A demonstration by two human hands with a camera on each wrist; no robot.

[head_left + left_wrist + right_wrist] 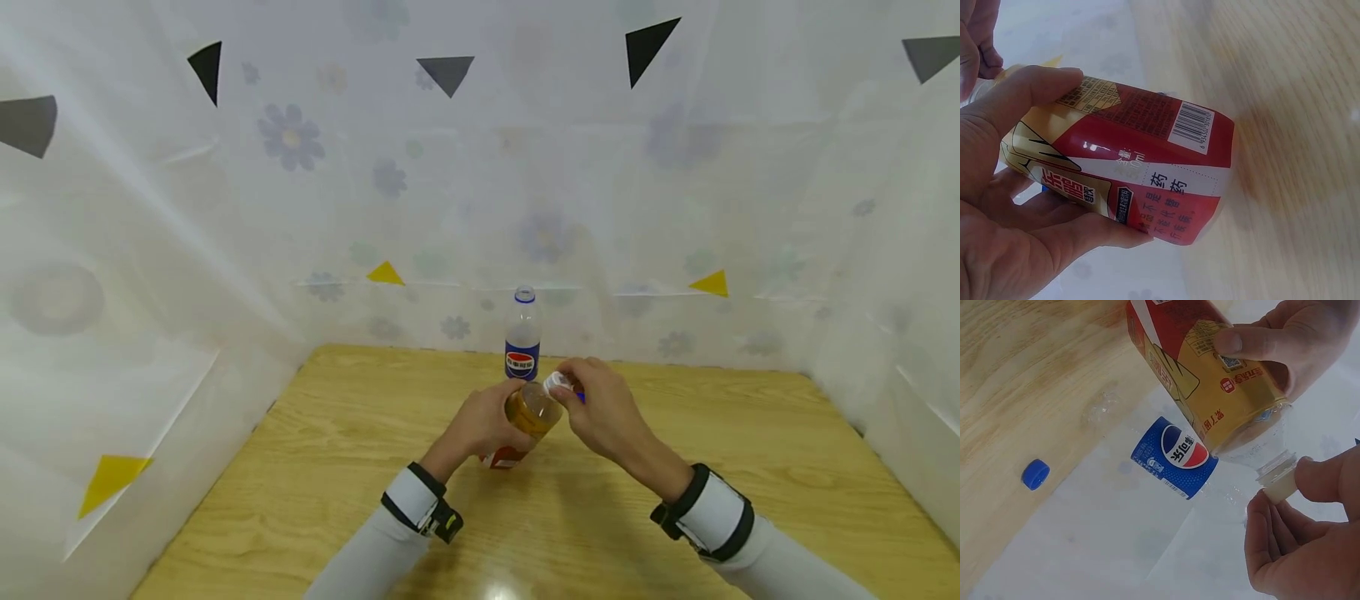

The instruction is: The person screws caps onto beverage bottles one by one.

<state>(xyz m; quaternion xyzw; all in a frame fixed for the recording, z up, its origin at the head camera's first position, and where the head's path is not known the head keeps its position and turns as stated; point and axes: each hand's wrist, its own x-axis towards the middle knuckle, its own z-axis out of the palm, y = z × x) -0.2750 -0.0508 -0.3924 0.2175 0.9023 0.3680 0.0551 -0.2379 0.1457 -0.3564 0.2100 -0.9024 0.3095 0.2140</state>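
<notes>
My left hand (480, 421) grips a red and gold drink bottle (1147, 150) around its upper body. The bottle leans to the right, its base close to the table. Thumb and fingers of my right hand (607, 417) pinch a white cap (1281, 484) at the bottle's mouth. Whether the cap is loose from the neck I cannot tell. Just behind stands an upright clear Pepsi bottle (522, 337) with a blue label and an uncapped mouth. A blue cap (1035, 474) lies on the table; in the head view my right hand mostly hides it.
The wooden table (360, 450) ends at a hanging white sheet (480, 208) with flower prints, which also encloses both sides. Black, grey and yellow triangle marks are on the sheet.
</notes>
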